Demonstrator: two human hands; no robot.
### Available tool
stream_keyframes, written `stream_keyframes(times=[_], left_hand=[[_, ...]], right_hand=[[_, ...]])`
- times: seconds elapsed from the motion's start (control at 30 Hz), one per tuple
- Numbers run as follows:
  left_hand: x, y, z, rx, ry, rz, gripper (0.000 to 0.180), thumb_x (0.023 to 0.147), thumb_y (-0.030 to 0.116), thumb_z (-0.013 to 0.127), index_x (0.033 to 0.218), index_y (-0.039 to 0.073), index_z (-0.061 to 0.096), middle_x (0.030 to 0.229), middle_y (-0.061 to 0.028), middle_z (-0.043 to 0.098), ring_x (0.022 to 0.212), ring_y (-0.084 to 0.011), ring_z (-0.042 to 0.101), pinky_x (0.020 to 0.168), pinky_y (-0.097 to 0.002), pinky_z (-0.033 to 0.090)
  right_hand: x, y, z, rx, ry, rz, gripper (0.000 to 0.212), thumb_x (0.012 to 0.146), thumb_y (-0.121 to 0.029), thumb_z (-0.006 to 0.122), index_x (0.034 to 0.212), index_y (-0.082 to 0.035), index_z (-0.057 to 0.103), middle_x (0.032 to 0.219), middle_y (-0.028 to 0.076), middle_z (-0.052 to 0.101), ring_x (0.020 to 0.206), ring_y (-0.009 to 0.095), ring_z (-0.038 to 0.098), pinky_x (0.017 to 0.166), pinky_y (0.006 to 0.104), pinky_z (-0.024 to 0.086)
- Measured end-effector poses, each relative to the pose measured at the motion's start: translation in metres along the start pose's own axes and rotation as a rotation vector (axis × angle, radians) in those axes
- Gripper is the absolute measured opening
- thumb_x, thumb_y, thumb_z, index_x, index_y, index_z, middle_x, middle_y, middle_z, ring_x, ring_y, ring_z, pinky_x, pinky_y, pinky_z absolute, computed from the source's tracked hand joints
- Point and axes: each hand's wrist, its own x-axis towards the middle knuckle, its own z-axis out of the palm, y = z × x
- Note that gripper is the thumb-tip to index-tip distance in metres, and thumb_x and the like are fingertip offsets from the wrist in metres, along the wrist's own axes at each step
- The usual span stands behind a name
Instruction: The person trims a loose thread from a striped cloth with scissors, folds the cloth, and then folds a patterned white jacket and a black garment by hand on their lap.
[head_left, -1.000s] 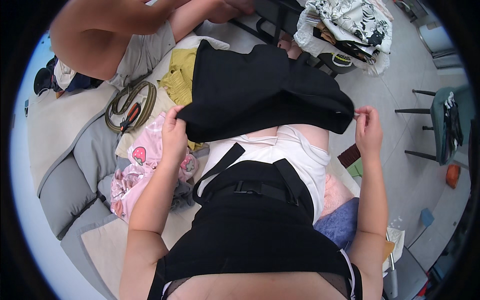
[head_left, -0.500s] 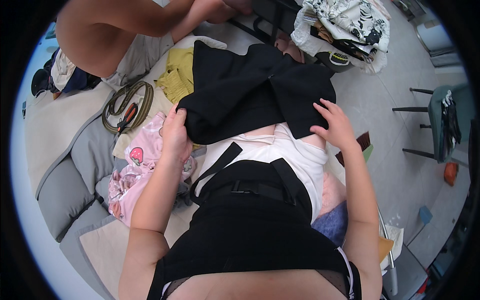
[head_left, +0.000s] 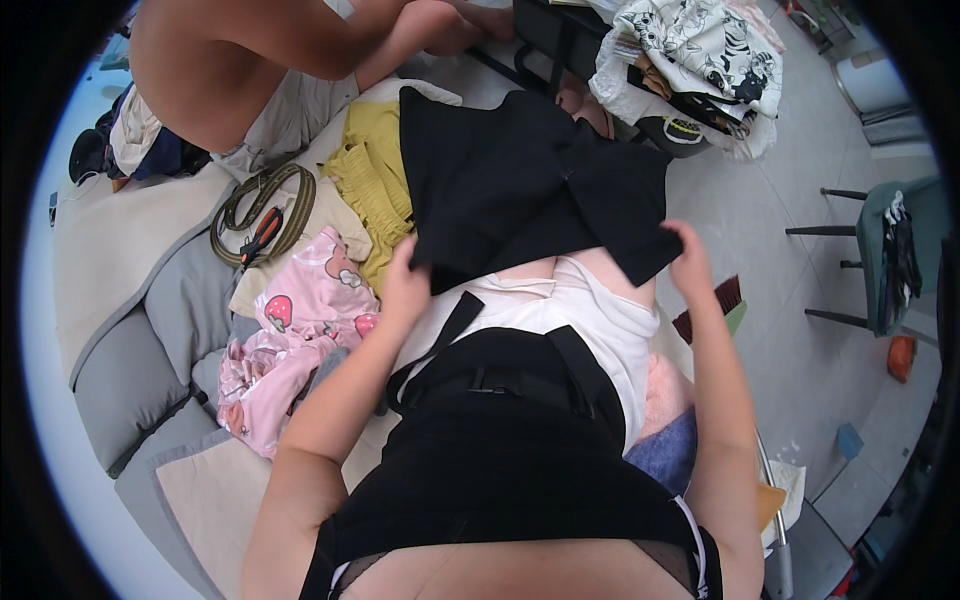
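The black folded fabric garment [head_left: 520, 190] lies spread over a white cloth top [head_left: 590, 320]. The left hand [head_left: 405, 285] pinches the garment's lower left corner with fingers closed. The right hand [head_left: 690, 262] grips its lower right corner. Left of the garment lie a yellow ruffled cloth [head_left: 375, 180] and a pink strawberry-print cloth [head_left: 300, 330].

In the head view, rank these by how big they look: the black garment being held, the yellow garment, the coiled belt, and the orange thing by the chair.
1. Black garment
2. Yellow garment
3. Coiled belt, close to the yellow garment and partly overlapped, so unsure
4. Orange thing, smallest, though farther from the camera
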Motion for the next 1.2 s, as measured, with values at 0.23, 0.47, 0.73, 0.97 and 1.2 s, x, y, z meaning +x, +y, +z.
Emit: stream_keyframes(times=[0.23, 0.47, 0.73, 0.97, 1.2], left_hand=[[0.078, 0.129, -0.078, -0.283, 0.180, 0.391, 0.028, 0.096, 0.019, 0.053, 0.116, 0.001, 0.058, 0.102, -0.0089, 0.065, 0.094, -0.0207, 0.061, 0.087, -0.0290, 0.046], [0.006, 0.101, -0.069, 0.653, -0.580, 0.335, 0.027, 0.090, 0.034, 0.056, 0.087, 0.007, 0.059, 0.071, -0.0172, 0.062, 0.072, -0.0388, 0.063, 0.065, -0.0489, 0.050], [-0.002, 0.101, -0.024, 0.605, -0.607, 0.810, 0.060, 0.070, 0.012, 0.068, 0.128, 0.014, 0.053, 0.127, -0.0082, 0.055, 0.115, -0.0279, 0.053, 0.094, -0.0361, 0.047], [0.008, 0.091, 0.023, 0.214, -0.533, 0.652, 0.015, 0.076, 0.011, 0.066, 0.091, 0.008, 0.066, 0.094, -0.0062, 0.068, 0.083, -0.0258, 0.066, 0.073, -0.0355, 0.053], [0.008, 0.079, -0.007, 0.067, -0.881, 0.547, 0.035, 0.092, 0.040, 0.056, 0.093, 0.007, 0.069, 0.090, -0.0109, 0.068, 0.088, -0.0310, 0.064, 0.076, -0.0404, 0.050]], right_hand=[[0.090, -0.134, -0.118, 0.434, 0.315, 0.241, 0.014, 0.091, -0.015, 0.064, 0.100, -0.005, 0.062, 0.081, -0.002, 0.060, 0.062, 0.007, 0.051, 0.053, 0.0225, 0.043], [0.010, -0.165, -0.111, -0.001, -0.519, 0.197, 0.015, 0.077, -0.016, 0.074, 0.086, -0.006, 0.067, 0.075, 0.008, 0.065, 0.068, 0.019, 0.063, 0.064, 0.0308, 0.049], [-0.008, -0.184, -0.054, -0.004, -0.572, 0.023, 0.055, 0.064, -0.017, 0.081, 0.115, -0.010, 0.061, 0.096, 0.007, 0.061, 0.096, 0.026, 0.058, 0.082, 0.0355, 0.048], [-0.006, -0.175, -0.008, -0.213, -0.371, -0.156, 0.034, 0.070, -0.016, 0.075, 0.101, -0.010, 0.065, 0.100, 0.005, 0.062, 0.095, 0.026, 0.058, 0.081, 0.0360, 0.049], [-0.003, -0.180, -0.011, -0.073, -0.364, -0.092, 0.059, 0.067, -0.029, 0.080, 0.118, -0.009, 0.058, 0.115, 0.009, 0.057, 0.110, 0.030, 0.053, 0.092, 0.0403, 0.045]])
